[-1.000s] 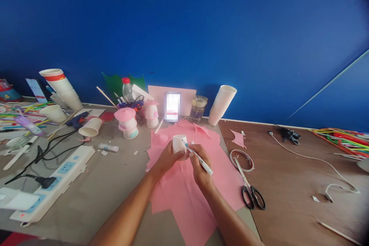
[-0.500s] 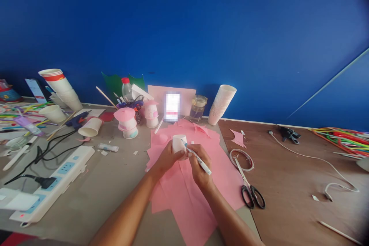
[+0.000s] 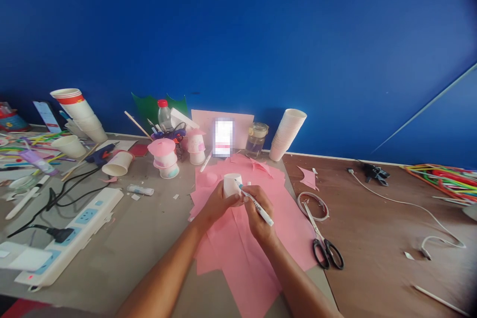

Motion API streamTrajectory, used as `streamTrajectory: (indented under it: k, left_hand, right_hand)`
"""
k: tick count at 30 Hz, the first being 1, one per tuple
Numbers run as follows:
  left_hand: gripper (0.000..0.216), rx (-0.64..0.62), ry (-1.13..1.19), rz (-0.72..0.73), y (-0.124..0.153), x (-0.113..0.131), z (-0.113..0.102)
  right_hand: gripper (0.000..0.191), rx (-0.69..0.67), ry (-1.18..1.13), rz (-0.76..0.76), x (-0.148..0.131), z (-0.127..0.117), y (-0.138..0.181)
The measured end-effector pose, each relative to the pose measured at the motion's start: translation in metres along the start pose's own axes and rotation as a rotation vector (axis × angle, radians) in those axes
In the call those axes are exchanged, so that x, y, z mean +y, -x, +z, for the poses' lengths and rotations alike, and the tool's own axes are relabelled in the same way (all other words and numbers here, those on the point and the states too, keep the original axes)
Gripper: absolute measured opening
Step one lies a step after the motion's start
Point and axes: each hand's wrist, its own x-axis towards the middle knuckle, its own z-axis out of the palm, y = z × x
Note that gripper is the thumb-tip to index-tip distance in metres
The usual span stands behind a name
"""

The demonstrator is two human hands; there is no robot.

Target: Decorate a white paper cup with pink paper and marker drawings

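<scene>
My left hand point(image 3: 218, 202) is closed around a white paper cup point(image 3: 231, 185), holding it above pink paper sheets point(image 3: 257, 253). In my right hand point(image 3: 260, 216) is a white marker point(image 3: 263, 212) with a blue tip end, pinched between thumb and fingers. The marker's tip meets the side of the cup or lies very close to it; I cannot tell which. Behind my hands stand two small cup models with pink paper tops, a nearer one point(image 3: 164, 159) and a farther one point(image 3: 196, 146).
Scissors point(image 3: 321, 238) and a tape roll point(image 3: 313, 206) lie to the right. Stacked paper cups point(image 3: 286, 135) and a lidded jar point(image 3: 256, 139) stand at the back, near a lit phone point(image 3: 223, 136). On the left are a power strip point(image 3: 74, 238) and a glue gun point(image 3: 101, 154).
Almost nothing differs. Both hands keep their hold on the cup and marker, and the whole view has shifted very slightly.
</scene>
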Motion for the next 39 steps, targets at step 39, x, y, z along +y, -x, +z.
streamTrajectory:
  k: [39]
  left_hand:
    - [0.042,0.073,-0.245,0.007,0.0004,0.0012,0.0017]
  right_hand:
    - [0.024,-0.085,0.042,-0.212,-0.0004,0.0027,0.0001]
